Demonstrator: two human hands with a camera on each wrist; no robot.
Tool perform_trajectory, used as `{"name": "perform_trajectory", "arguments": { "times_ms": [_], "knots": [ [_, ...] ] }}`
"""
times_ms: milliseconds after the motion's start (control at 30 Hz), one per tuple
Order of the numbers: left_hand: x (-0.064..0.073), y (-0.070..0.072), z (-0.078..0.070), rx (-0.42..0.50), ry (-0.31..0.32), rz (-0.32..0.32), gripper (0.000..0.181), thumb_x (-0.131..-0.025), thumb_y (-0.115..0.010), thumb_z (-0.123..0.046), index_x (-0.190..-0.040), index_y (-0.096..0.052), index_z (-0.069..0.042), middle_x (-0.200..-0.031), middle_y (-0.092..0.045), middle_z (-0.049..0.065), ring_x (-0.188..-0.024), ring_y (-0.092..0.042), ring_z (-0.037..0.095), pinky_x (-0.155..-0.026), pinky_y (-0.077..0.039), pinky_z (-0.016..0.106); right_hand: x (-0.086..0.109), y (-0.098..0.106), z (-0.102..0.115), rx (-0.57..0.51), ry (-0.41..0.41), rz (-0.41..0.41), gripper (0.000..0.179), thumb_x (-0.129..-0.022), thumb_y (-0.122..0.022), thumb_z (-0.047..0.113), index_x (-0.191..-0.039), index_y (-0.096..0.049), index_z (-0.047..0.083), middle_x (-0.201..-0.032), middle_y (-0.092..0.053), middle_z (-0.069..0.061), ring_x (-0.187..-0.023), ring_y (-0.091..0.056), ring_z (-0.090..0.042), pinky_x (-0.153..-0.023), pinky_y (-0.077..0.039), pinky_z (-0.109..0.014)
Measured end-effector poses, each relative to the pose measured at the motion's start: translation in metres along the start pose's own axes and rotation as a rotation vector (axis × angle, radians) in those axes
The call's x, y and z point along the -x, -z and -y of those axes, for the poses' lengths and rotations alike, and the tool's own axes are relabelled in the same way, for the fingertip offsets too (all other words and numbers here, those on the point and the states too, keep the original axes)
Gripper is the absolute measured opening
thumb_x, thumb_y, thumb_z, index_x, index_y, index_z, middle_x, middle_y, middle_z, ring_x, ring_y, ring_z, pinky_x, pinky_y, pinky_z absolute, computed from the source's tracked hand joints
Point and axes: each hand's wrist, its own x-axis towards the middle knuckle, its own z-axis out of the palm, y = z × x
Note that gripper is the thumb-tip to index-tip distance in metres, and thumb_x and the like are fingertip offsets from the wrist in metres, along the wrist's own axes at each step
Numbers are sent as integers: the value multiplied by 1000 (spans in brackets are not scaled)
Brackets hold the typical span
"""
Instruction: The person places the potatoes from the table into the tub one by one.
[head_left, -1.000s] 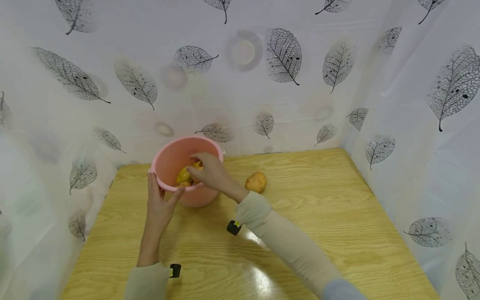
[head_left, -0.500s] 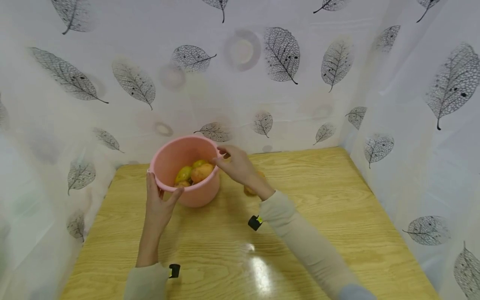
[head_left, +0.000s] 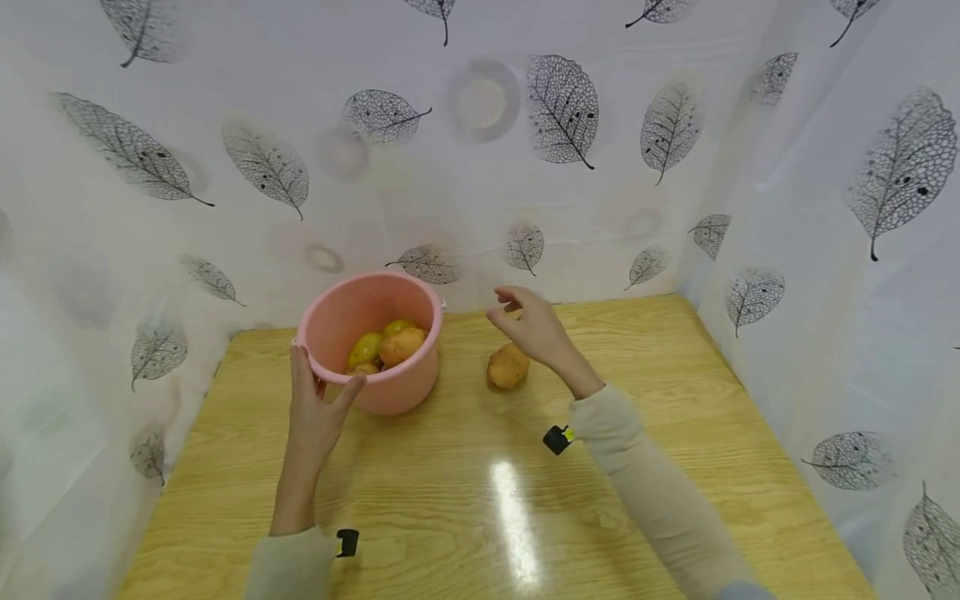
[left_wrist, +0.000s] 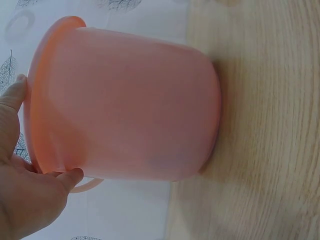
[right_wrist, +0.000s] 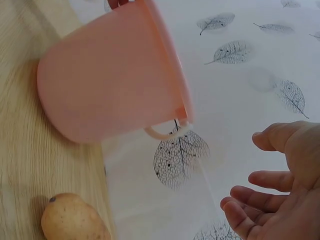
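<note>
The pink bucket (head_left: 397, 393) stands on the table at the left. My left hand (head_left: 318, 421) grips its rim at the near left side, thumb outside. In the left wrist view the thumb and a finger show at the rim of the bucket (left_wrist: 130, 105). Inside lie a brown potato (head_left: 402, 346) and several yellowish roundish pieces (head_left: 366, 350) whose kind I cannot tell. My right hand (head_left: 538, 335) hovers above and right of a loose potato (head_left: 507, 367), fingers apart and loosely bent, with nothing in them. In the right wrist view that potato (right_wrist: 72, 218) lies below the bucket.
The wood-grain table (head_left: 420, 508) extends toward me and to the right. A white curtain with leaf prints (head_left: 480, 192) surrounds its back and sides. The bucket's handle (right_wrist: 162, 134) hangs at the far side. Black devices (head_left: 557, 439) sit at both wrists.
My right hand has come out of the bucket and moved right, over the loose potato. A potato shows in the bucket where the hand was. The left hand keeps its hold on the rim.
</note>
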Motion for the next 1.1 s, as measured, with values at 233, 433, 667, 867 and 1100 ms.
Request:
{"name": "perform_trajectory", "arguments": {
  "times_ms": [233, 433, 667, 867, 1100],
  "knots": [
    [2, 0, -2, 3, -2, -4, 108, -97, -73, -10, -165, 11, -17, -171, 15, 1, -157, -9, 27, -125, -19, 44, 11, 14, -18, -1, -51, -35, 51, -103, -66, 25, -144, -55, -4, -137, -61, -22, -121, -59, -37, -98, -53, -51],
    [0, 0, 2, 1, -3, -1, 109, -97, -73, -10, -165, 12, -16, -171, 15, 2, -157, -9, 28, -125, -19, 45, 20, 21, -32, 1, -85, -32, 54, -104, -65, 26, -147, -52, -3, -140, -59, -22, -124, -57, -38, -101, -51, -52],
    [-3, 1, 2, -2, -2, 3, 108, -98, -72, -8, -164, 13, -14, -171, 15, 5, -156, -9, 30, -125, -18, 46, 27, 24, -43, 24, -100, -34, 55, -104, -64, 28, -146, -53, -4, -137, -59, -25, -123, -59, -41, -101, -51, -55],
    [-3, 1, 3, 5, -45, 2, 108, -96, -73, -6, -166, 10, -15, -172, 12, 1, -156, -10, 29, -125, -19, 48, 29, 20, -52, 42, -129, -19, 55, -104, -63, 29, -147, -52, -5, -138, -59, -27, -122, -59, -42, -102, -50, -57],
    [-1, 1, 2, 1, -30, 0, 109, -97, -73, -9, -165, 11, -18, -172, 13, 0, -156, -10, 27, -125, -19, 46, 34, 10, -66, 59, -188, 2, 57, -103, -63, 28, -146, -51, -8, -137, -60, -27, -122, -59, -42, -101, -51, -56]
  ]
}}
